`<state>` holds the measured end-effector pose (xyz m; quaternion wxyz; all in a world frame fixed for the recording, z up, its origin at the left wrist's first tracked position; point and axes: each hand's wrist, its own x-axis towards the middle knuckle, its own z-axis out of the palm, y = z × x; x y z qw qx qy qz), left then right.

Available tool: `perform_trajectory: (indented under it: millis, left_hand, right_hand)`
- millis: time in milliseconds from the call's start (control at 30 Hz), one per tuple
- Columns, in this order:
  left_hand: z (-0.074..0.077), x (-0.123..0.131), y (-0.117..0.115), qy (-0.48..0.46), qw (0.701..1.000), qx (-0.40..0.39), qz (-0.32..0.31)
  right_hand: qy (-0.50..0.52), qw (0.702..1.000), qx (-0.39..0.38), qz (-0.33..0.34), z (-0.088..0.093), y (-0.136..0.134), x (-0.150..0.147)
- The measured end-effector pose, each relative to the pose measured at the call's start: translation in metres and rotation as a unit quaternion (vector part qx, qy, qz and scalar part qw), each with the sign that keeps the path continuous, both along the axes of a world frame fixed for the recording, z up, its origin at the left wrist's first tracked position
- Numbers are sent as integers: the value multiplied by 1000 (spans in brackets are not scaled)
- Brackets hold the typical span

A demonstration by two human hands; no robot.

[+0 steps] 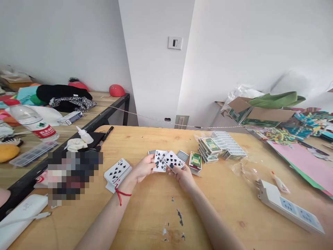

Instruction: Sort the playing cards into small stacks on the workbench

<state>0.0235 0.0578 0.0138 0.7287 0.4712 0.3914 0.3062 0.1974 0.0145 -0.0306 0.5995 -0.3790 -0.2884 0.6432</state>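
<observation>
Both my hands hold a small fan of playing cards (pixel 166 160) face up above the wooden table (pixel 156 215); spades show, a nine and an eight among them. My left hand (pixel 142 169), with a red string at the wrist, pinches the fan's left edge. My right hand (pixel 182 174) grips its right side with thumb on top. A loose pile of face-up cards (pixel 117 172) lies on the table just left of my left hand. A green card box (pixel 195 161) stands just right of the fan.
Stacked card packs (pixel 210 150) and wrapped decks (pixel 230 146) lie behind the box. A white power strip (pixel 288 206) sits at the right, a white power bank (pixel 22 215) at the lower left. A water bottle (pixel 32 121) and clutter cover the left table; cardboard boxes and coloured paper crowd the far right.
</observation>
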Motion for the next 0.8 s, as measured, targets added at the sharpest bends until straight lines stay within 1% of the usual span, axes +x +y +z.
perform_trajectory:
  millis: [133,233,300,367,467,500,567,633,700,800]
  left_hand:
    - [2,4,-3,-34,999,9,-41]
    - [2,7,-6,-33,997,21,-68]
    - [1,11,-9,-18,997,27,-71]
    - [-3,16,-11,11,998,41,-49]
    - [-11,22,-11,57,996,65,18]
    - [-13,23,-11,68,994,71,39]
    - [-15,23,-9,71,993,80,59]
    - [-14,22,-9,56,994,80,51]
    - [-11,21,-9,37,996,70,29]
    - [-8,20,-11,24,998,54,1]
  right_hand:
    - [-32,998,-6,45,-6,3,0]
    - [-70,994,-17,78,-8,5,-1]
    - [-88,992,-19,87,-9,6,-2]
    - [-104,991,-17,84,-10,6,-2]
    - [-131,988,-15,76,-12,6,-2]
    - [-136,988,-14,72,-13,6,-2]
    - [-129,990,-9,51,-13,6,0]
    - [-119,993,6,20,-13,6,2]
    - [-122,992,31,-3,-11,6,5]
    - [-136,989,55,-10,-10,6,8]
